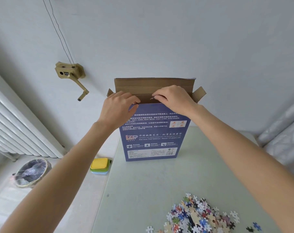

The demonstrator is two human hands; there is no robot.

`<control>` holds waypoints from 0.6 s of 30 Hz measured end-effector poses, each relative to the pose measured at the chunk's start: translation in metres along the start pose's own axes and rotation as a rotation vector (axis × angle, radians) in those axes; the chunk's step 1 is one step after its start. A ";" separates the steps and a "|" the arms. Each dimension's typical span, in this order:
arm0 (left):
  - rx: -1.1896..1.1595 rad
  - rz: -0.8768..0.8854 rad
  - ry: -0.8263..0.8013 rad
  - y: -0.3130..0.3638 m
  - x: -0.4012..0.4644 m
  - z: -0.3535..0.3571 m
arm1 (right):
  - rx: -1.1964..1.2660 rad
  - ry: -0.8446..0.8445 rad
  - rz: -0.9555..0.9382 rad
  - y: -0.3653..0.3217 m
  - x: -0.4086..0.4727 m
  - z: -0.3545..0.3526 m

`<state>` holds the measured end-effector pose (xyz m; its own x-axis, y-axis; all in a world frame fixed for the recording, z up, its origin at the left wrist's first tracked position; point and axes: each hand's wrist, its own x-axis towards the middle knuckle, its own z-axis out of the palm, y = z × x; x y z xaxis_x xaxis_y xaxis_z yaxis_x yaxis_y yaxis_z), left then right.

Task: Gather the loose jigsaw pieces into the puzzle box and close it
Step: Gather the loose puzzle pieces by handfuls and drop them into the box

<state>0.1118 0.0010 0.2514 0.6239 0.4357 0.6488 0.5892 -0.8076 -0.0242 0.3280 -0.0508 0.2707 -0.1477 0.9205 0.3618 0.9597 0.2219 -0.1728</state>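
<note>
Puzzle box (153,132) upright, flaps skyward

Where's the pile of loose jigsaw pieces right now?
In the head view the loose jigsaw pieces lie heaped on the table, bottom right, nearer the person than the upright puzzle box.

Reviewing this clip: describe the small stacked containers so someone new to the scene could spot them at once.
Start at the pale green table and follow its left edge back toward the upright blue puzzle box. Just off that edge, left of the box's base, sits the stack of small containers. Its bright yellow lid over green and light blue layers sets it apart from the grey lined waste bin farther left.
</note>
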 end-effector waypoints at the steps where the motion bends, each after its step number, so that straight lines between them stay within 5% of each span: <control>1: 0.011 0.008 0.012 0.002 -0.002 -0.001 | 0.013 0.020 0.021 -0.002 -0.005 0.000; 8: -0.117 -0.008 0.274 0.052 -0.045 -0.003 | 0.144 0.465 0.099 -0.025 -0.107 0.012; 11: -0.301 -0.089 0.240 0.094 -0.088 0.017 | 0.120 0.442 0.207 -0.028 -0.182 0.036; 14: -0.436 -0.246 -0.007 0.138 -0.132 0.048 | 0.110 0.213 0.371 -0.020 -0.260 0.069; 18: -0.655 -0.458 -0.850 0.187 -0.175 0.099 | 0.104 -0.298 0.629 -0.001 -0.346 0.106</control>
<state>0.1641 -0.1871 0.0584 0.7106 0.6653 -0.2291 0.6255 -0.4482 0.6387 0.3524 -0.3355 0.0490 0.3547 0.9297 -0.0991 0.8587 -0.3658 -0.3590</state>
